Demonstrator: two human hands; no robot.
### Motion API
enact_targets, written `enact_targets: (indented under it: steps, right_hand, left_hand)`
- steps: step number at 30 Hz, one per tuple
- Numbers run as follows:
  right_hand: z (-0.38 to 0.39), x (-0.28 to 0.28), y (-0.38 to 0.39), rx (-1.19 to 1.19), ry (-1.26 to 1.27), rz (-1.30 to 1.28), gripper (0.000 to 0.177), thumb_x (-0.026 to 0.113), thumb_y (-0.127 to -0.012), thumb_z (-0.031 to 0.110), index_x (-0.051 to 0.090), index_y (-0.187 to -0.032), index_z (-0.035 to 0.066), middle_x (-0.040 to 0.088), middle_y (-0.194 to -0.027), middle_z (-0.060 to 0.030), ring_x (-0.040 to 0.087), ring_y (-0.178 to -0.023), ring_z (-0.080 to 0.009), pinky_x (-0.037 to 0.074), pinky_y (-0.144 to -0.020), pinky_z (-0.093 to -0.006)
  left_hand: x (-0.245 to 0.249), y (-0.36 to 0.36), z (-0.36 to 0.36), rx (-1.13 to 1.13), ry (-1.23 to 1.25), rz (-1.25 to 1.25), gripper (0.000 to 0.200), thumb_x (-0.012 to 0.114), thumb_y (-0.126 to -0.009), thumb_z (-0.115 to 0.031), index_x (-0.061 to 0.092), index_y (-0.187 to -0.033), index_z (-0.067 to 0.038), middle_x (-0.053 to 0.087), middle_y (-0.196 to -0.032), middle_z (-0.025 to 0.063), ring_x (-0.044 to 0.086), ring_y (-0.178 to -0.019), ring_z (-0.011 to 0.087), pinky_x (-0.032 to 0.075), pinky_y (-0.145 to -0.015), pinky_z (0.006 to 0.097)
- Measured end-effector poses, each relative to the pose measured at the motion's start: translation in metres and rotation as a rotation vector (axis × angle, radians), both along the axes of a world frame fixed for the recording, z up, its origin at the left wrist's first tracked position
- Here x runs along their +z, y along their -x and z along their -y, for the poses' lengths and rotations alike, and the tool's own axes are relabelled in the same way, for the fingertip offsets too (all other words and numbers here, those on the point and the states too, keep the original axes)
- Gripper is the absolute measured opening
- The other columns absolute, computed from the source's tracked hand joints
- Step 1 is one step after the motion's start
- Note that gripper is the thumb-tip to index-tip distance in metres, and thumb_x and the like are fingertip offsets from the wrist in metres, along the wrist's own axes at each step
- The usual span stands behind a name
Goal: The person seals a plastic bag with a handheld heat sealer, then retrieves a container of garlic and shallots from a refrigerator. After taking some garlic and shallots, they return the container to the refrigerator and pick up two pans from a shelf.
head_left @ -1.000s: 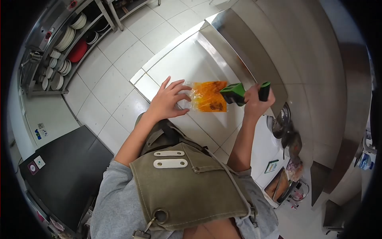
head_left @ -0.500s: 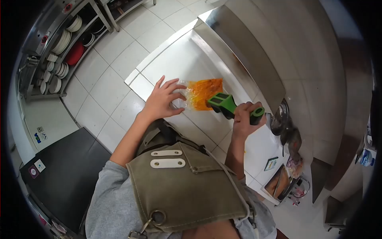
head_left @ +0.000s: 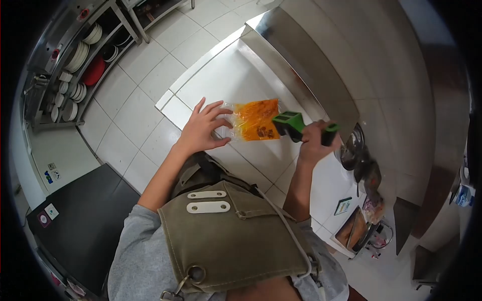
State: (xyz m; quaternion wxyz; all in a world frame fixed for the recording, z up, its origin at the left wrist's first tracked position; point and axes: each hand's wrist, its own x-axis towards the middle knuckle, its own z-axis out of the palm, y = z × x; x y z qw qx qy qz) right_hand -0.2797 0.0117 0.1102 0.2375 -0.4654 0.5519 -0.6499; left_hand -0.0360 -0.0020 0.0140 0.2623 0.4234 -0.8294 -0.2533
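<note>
**Bag pinned flat, green tool gripped beside it**

Presses the left hand point(head_left: 203, 128) down on the clear end of the sealed bag point(head_left: 257, 121), fingers spread and released rather than curled, palm flat on the plastic. Seems to do so to stop the slippery pouch sliding and to keep its orange contents bunched toward the other end. Wraps the right hand point(head_left: 312, 145) tight around the handle of the green tool point(head_left: 288, 123), fingers clenched. Points the squarish green head at the bag's right edge, touching it or just beside it; cannot tell which from this angle. Holds the tool low and roughly level, probably for control close to the plastic.

Keeps the bag lying flat on the pale worktop point(head_left: 226, 75), near its front edge and straight ahead of the olive apron point(head_left: 236, 236). Finds a raised stainless ledge point(head_left: 311, 60) along the worktop's far side. Finds pots point(head_left: 359, 158) crowded further right and, nearer the body, a tray point(head_left: 354, 231) with things too small to make out. Looks down at left on pale square floor tiles point(head_left: 135, 105). Takes in a metal rack point(head_left: 68, 27) stacked with white plates point(head_left: 80, 56) and a red bowl point(head_left: 94, 70), plus a dark cabinet top point(head_left: 75, 215) at lower left.
</note>
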Motion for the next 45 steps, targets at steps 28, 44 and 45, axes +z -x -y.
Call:
enact_targets:
  steps: [28,44,45]
  right_hand:
    - [0.019,-0.032,-0.014,-0.043,-0.127,-0.004,0.028,0.065,-0.064,0.009,0.059,-0.083,-0.009,0.056,-0.067,-0.0094,0.053,-0.054,-0.0147,0.044,-0.054,-0.0272]
    - [-0.005,-0.037,-0.049,0.175,0.083,-0.514,0.011,0.052,-0.078,-0.001,0.046,-0.069,0.001,0.045,-0.054,-0.0018,0.044,-0.045,-0.0082,0.034,-0.042,-0.0220]
    - [0.004,-0.041,-0.044,0.176,0.092,-0.513,0.011,0.052,-0.078,-0.001,0.046,-0.069,0.001,0.045,-0.054,-0.0018,0.044,-0.045,-0.0082,0.034,-0.042,-0.0220]
  left_hand:
    - [-0.001,0.001,-0.003,0.002,0.011,-0.015,0.026,0.074,-0.061,-0.027,0.064,-0.084,-0.019,0.054,-0.117,-0.0027,0.039,-0.124,0.0228,0.018,-0.107,0.0532]
    - [0.001,0.001,-0.008,0.019,0.005,-0.022,0.027,0.075,-0.060,-0.028,0.062,-0.082,-0.018,0.053,-0.115,0.0002,0.039,-0.124,0.0242,0.019,-0.108,0.0515]
    - [0.002,0.000,-0.005,0.022,0.013,-0.021,0.027,0.075,-0.060,-0.028,0.062,-0.082,-0.018,0.053,-0.115,0.0002,0.039,-0.124,0.0242,0.019,-0.108,0.0515]
